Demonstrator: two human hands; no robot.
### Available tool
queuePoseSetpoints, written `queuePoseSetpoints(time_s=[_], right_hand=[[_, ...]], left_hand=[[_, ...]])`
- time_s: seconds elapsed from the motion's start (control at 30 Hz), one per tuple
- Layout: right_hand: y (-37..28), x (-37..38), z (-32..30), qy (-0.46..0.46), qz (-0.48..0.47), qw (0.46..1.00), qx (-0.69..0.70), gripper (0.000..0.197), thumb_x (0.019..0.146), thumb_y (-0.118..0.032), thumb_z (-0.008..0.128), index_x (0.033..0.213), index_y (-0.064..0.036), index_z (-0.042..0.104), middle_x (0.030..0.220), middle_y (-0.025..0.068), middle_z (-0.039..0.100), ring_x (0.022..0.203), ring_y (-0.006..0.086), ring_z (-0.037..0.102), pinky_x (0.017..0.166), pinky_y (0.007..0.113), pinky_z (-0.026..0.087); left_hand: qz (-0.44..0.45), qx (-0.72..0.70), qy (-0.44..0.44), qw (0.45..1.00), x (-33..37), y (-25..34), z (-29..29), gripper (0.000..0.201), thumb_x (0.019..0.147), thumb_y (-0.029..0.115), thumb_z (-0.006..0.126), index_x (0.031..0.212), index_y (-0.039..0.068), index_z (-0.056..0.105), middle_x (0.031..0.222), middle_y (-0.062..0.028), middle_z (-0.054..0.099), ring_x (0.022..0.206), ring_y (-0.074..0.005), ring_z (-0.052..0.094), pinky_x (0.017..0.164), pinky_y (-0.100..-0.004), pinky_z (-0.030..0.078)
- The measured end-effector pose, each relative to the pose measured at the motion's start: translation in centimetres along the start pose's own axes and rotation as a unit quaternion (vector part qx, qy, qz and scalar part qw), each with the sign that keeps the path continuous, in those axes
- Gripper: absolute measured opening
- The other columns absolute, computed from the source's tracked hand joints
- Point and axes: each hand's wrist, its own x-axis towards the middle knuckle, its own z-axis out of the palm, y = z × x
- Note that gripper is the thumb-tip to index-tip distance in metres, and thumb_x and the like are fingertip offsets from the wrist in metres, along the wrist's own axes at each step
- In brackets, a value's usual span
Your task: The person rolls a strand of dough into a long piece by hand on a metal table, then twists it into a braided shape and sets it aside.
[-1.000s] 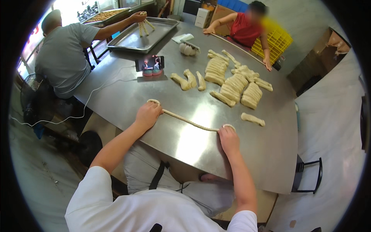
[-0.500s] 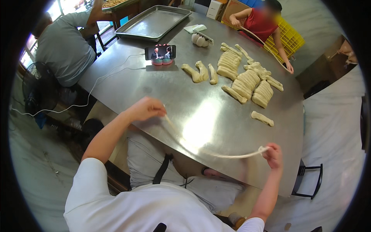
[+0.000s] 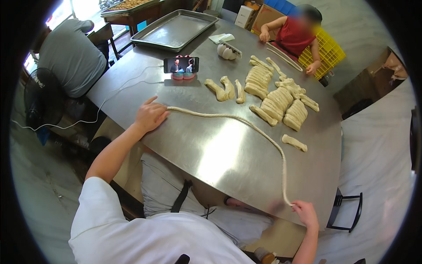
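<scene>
Pale, matte dough, rolled into a long smooth strand (image 3: 283, 167), now lies along the brushed-metal surface (image 3: 184, 136) in a broad bend; half a second ago it sagged in mid-air between the two hands. The left hand (image 3: 151, 115) has come down flat, palm lowered and fingers loosely spread with one lifted, over one end. The right hand (image 3: 305, 213) has moved farther toward the near edge, thumb and fingers pinched together on the other end. The strand now spans more of the metal, which suggests it is being drawn out longer. Beyond it, plump, ridged twists sit side by side in a row (image 3: 258, 82), with a single stubby twist (image 3: 294, 143) lying apart, its ends knobby. Across the surface, a co-worker in red (image 3: 295, 37) has a doubled strand (image 3: 285, 59) where a single length was stretched before.
</scene>
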Motion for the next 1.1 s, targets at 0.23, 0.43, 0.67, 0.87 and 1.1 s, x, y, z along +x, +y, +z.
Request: queuePoseSetpoints(time_s=[0.23,0.43,0.67,0.87,1.1], right_hand=[[-5.8,1.1,-4.0,0.242,-0.002,0.944,-0.222,0.028,0.102,-0.025,0.067,0.115,-0.0031,0.076,0.102,0.0234,0.077,0.087,0.0421,0.073,0.078,0.047,0.057],[-13.0,-9.4,-10.0,0.021,-0.11,0.988,0.107,0.025,0.1,-0.027,0.071,0.084,-0.0072,0.072,0.075,0.0076,0.061,0.072,0.0248,0.059,0.066,0.04,0.044],[25.8,-8.0,-12.9,0.315,0.132,0.937,0.069,0.03,0.109,-0.029,0.065,0.113,0.0008,0.07,0.087,0.007,0.064,0.079,0.0251,0.062,0.076,0.041,0.051],[8.5,-3.4,-13.2,0.403,-0.003,0.913,-0.07,0.038,0.117,-0.033,0.056,0.108,0.003,0.065,0.093,0.0189,0.07,0.083,0.0292,0.06,0.081,0.042,0.052],[-3.9,-5.4,-6.8,0.167,-0.061,0.955,-0.238,0.033,0.11,-0.03,0.064,0.104,0.0019,0.07,0.102,0.0269,0.074,0.087,0.0374,0.071,0.084,0.045,0.057]], left_hand=[[-0.087,0.186,0.035,0.978,-4.1,3.4,3.7,0.057,0.105,0.034,0.067,0.15,0.0,0.059,0.162,-0.0227,0.053,0.147,-0.0437,0.051,0.115,-0.0537,0.045],[0.171,0.044,-0.185,0.967,-7.6,10.1,-6.5,0.023,0.097,0.02,0.07,0.115,0.006,0.074,0.11,-0.0122,0.08,0.1,-0.0312,0.076,0.092,-0.0451,0.06],[-0.095,0.138,0.117,0.979,-9.5,-10.3,-7.7,0.016,0.087,0.018,0.083,0.101,0.011,0.085,0.084,-0.0053,0.074,0.087,-0.0301,0.069,0.075,-0.0428,0.058],[0.001,0.164,0.217,0.962,0.7,-4.1,-8.2,0.014,0.089,0.02,0.083,0.1,0.011,0.082,0.09,-0.0055,0.075,0.087,-0.0303,0.068,0.083,-0.0442,0.057],[0.037,0.036,0.137,0.989,1.0,-4.9,1.7,0.019,0.096,0.025,0.076,0.111,0.013,0.08,0.091,-0.0077,0.078,0.097,-0.0359,0.073,0.092,-0.052,0.055]])
